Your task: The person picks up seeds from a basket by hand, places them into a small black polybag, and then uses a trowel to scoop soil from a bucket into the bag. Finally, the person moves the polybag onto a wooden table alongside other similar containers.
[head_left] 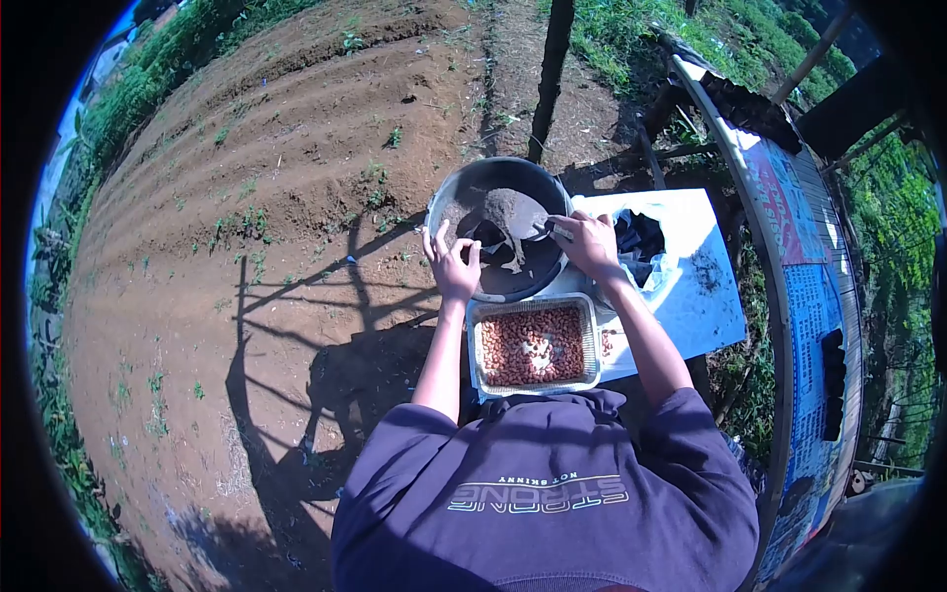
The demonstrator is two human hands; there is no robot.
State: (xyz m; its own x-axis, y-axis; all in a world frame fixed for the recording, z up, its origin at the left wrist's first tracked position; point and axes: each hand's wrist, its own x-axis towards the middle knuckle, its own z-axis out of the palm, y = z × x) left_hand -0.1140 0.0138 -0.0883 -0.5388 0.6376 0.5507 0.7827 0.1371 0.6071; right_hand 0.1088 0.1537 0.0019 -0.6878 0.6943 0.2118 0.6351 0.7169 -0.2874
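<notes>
A round dark basin [456, 189] holds a mound of grey-brown soil [505, 209]. My left hand [454, 264] is at its left rim, with thumb and fingers pinched on a small black bag [485, 237] over the basin. My right hand [586, 243] reaches over the right rim, its fingers closed round a small dark object whose shape is hard to make out. Just below the basin sits a pale basket [595, 367] filled with reddish-brown seeds [513, 355]. To the right, an open white plastic bag [663, 271] contains black pieces [639, 237].
Everything stands on a white-topped table [712, 316], with dark crumbs of soil at its right and a few loose seeds beside the basket. A bamboo structure with printed sheets [814, 316] runs along the right. Furrowed earth [296, 178] lies left; a dark post [552, 79] rises behind the basin.
</notes>
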